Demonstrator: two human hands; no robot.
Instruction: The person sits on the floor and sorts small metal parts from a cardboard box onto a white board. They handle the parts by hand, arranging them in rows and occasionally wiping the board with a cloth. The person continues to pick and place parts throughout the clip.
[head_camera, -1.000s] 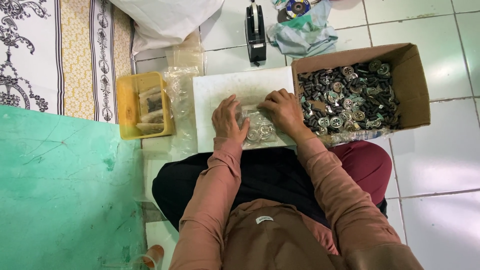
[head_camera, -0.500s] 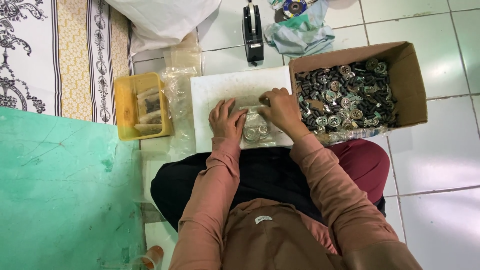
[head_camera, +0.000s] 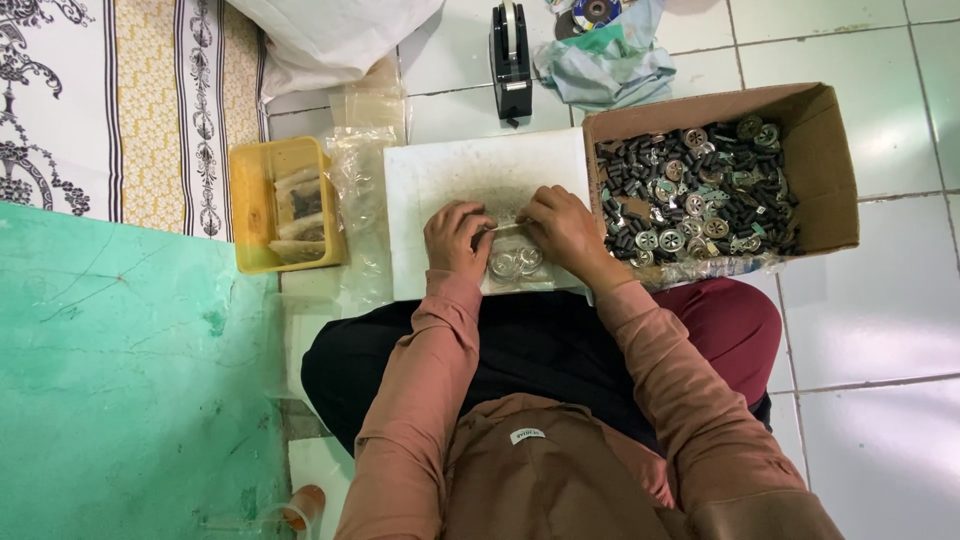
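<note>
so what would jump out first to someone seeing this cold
Most likely the cardboard box at right, heaped with dark pieces and round metal parts. Next, the left hand and right hand pinching a small clear bag of metal discs on the white board in the middle. The yellow tray stands out at left.
</note>
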